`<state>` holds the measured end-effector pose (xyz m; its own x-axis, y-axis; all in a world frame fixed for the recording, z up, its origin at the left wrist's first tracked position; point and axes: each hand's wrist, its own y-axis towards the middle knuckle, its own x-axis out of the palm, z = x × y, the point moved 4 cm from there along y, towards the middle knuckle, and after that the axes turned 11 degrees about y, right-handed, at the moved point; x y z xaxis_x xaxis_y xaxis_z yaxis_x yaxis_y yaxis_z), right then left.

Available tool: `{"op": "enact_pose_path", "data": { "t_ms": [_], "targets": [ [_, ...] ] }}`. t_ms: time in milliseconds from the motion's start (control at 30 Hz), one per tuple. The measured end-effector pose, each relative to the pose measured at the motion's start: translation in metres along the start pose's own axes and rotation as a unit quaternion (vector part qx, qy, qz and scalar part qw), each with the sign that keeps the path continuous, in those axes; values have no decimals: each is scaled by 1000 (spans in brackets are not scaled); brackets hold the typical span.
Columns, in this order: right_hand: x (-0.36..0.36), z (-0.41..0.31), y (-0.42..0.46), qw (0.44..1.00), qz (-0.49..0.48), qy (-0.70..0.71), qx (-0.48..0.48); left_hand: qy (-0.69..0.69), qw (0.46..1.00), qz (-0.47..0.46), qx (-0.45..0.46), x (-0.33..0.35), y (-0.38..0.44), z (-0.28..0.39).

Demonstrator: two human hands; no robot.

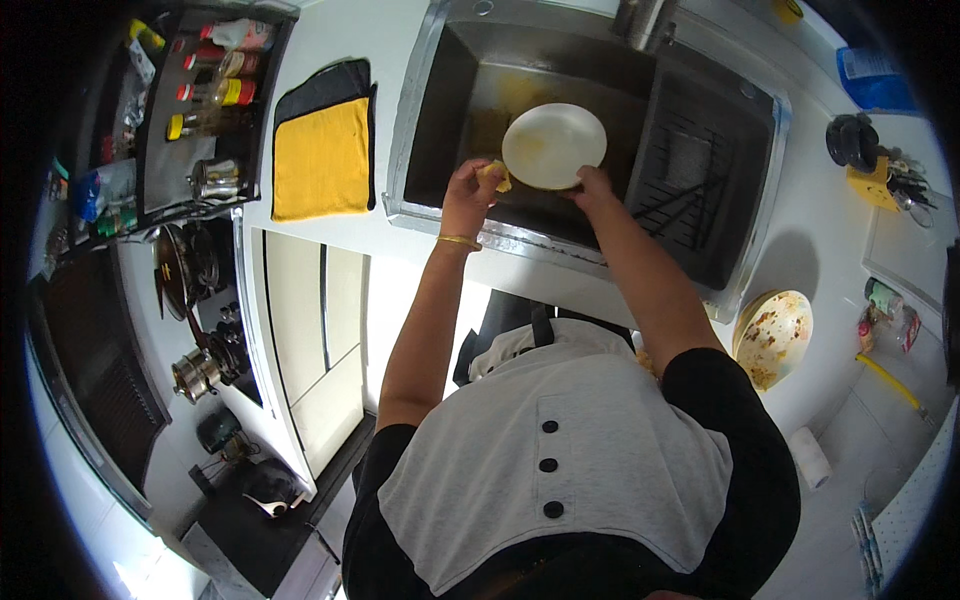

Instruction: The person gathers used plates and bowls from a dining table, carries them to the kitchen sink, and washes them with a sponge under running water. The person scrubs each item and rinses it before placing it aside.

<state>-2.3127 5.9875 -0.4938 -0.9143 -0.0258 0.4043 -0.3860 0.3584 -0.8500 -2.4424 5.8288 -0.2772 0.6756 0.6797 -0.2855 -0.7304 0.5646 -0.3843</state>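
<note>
My right hand (595, 187) grips the lower right rim of a white plate (562, 142), holding it over the large basin of a metal sink (555, 244). A yellowish smear shows on the plate's left part. Between the fingers and thumb of my left hand (472, 193) is a small yellow sponge or scrap (502, 177), just left of the plate's rim. A yellow-brown stain lies on the basin's floor. The metal faucet (645, 22) stands at the sink's far edge.
Right of the sink stand food-soiled dishes (776, 337). A black rack (686, 180) lies in the smaller basin. Yellow and dark cloths (322, 157) lie left of the sink, beside a shelf of bottles (238, 91). A yellow utensil holder (870, 184) stands at the right.
</note>
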Motion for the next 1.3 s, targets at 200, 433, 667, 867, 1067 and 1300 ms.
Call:
{"op": "enact_pose_path", "data": {
  "t_ms": [200,433,667,867,1067,1300],
  "targets": [
    [-17,39,40,984,36,177,2,21,998,-62,14,22,15,10],
    [26,2,-104,987,41,152,22,155,976,-124,90,28,34,7],
    [39,-13,-228,955,-40,246,-161,240,916,-217,236,44,81,23],
    [9,59,-305,887,-34,396,-237,201,914,-325,136,71,92,18],
    [-36,121,-366,821,34,463,-332,223,865,-397,210,118,4,61],
    [-87,184,-439,750,80,519,-402,194,787,-519,272,165,-136,72]
  ]
}}
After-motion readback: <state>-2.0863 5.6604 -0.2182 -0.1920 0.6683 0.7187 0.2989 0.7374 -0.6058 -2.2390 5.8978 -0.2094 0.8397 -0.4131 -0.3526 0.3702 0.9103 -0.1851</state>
